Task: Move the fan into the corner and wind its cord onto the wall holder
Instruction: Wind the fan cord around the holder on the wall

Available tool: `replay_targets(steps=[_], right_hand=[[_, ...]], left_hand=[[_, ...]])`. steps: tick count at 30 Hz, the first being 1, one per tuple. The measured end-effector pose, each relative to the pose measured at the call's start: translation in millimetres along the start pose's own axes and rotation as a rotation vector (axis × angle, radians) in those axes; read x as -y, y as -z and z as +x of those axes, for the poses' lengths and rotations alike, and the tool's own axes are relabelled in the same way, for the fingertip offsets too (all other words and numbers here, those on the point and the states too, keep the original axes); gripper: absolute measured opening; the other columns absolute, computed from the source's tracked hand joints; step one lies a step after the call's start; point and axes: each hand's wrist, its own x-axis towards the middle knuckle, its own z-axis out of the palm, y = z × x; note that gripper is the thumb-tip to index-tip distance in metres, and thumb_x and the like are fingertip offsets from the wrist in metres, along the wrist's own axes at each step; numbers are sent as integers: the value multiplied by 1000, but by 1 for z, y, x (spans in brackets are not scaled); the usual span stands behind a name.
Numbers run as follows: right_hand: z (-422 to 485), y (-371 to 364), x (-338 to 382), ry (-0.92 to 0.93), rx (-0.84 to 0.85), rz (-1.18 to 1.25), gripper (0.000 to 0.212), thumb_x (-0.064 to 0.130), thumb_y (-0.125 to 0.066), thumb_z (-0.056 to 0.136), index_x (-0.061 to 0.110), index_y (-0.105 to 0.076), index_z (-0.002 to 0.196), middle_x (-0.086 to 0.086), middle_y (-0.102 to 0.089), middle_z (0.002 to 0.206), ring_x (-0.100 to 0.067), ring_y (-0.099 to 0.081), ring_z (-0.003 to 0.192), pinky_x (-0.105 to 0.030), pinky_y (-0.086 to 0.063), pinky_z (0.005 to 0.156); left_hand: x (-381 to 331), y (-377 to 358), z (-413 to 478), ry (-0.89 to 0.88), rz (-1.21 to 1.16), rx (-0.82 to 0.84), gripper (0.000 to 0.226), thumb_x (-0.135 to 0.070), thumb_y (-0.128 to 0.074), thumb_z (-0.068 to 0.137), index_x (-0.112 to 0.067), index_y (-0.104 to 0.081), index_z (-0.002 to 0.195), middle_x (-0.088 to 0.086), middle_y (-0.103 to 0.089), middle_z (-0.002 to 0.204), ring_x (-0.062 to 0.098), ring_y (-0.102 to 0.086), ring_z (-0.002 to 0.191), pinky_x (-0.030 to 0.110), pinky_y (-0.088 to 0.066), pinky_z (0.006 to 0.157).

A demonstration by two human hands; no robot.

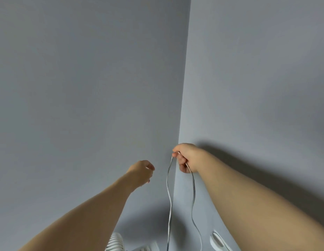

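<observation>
My right hand (186, 157) is raised against the wall corner and is shut on the white fan cord (169, 196). The cord hangs from that hand in two strands down to the bottom edge of the view. My left hand (142, 171) hovers to the left of the cord with its fingers loosely curled and nothing in it, not touching the cord. The top of the white fan (115, 242) shows at the bottom edge, below my left forearm. A white wall holder (216, 240) is fixed on the right wall, low down beside my right forearm.
Two plain grey walls meet in a vertical corner line (184, 87) running up from my right hand. Another white part (150, 247) of the fan shows at the bottom edge.
</observation>
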Motion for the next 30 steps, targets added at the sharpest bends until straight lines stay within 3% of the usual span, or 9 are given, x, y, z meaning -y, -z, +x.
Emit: replay_targets(steps=[4,6,8,11,14,18,23,27,30], right_hand=[[1,-4,-30,-67,-29,12,31,15,-38,93,12,-47,64,6,-33,33,-6,-22,15,-3,-22,33],[2,-4,-46,-103,-41,38,29,14,-37,93,13,-45,65,6,-35,28,-7,-25,18,-4,-24,35],[6,-3,-62,-137,-59,83,28,13,-38,93,12,-45,66,2,-39,37,-11,-31,30,-6,-27,38],[13,-3,-86,-205,-56,128,27,13,-41,94,11,-46,67,-1,-39,54,-13,-34,43,-11,-32,41],[28,-6,-113,-253,-78,132,25,13,-43,94,11,-44,69,-2,-36,55,-14,-30,45,-15,-29,44],[52,-11,-164,-283,-117,71,24,9,-43,91,13,-41,67,-2,-33,54,-14,-25,44,-12,-23,41],[74,-20,-219,-187,-109,44,25,11,-50,91,12,-41,68,-5,-35,54,-15,-27,43,-16,-25,44],[79,-28,-247,-65,-27,57,24,11,-56,89,11,-49,66,-3,-36,41,-14,-29,30,-14,-28,42],[78,-30,-262,43,-27,37,25,18,-54,92,12,-60,69,-3,-35,43,-11,-30,23,-15,-37,42]], left_hand=[[12,-10,-2,18,23,17,27,-8,-36,89,-22,-57,98,12,-68,105,25,-66,99,24,-46,64],[22,-18,-2,34,31,25,28,-8,-37,88,-21,-58,101,11,-67,102,24,-66,92,23,-45,62],[32,-29,-1,48,43,28,30,-8,-39,88,-18,-60,108,10,-64,101,21,-60,78,21,-42,57],[44,-53,4,59,75,23,34,-10,-39,87,-20,-60,113,10,-64,110,21,-57,81,21,-42,63],[54,-80,15,46,81,54,36,-10,-39,87,-21,-59,114,6,-64,102,20,-57,78,20,-40,55],[80,-112,32,52,134,80,35,-11,-39,87,-22,-59,114,7,-66,113,21,-58,85,25,-47,72],[115,-149,43,20,194,80,37,-12,-38,88,-22,-58,117,4,-65,117,25,-63,101,29,-51,84],[142,-179,45,-26,204,80,32,-16,-42,89,-21,-60,116,6,-67,112,24,-63,97,26,-47,75],[157,-188,44,-60,202,40,32,-15,-43,89,-21,-60,116,6,-68,113,21,-59,88,23,-42,71]])
